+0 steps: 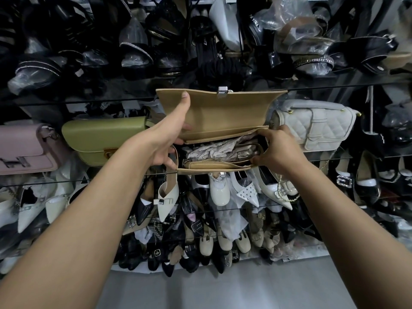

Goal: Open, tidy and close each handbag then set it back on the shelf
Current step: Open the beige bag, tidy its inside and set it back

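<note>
Likely light, stiff: tan leather flap handbag, paper-stuffed; grip its ends. Thumb splayed up its flap, left hand grips left end; right hand pinches right rim.

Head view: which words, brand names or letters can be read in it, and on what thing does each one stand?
"VINA": insole of a black sandal, top shelf; letters before it unclear.
"H": clasp shape on the pink handbag.
Print on other insoles: too blurred to read.
None on the tan handbag.

left grip clasping, right grip curled (arms outstretched)
</note>
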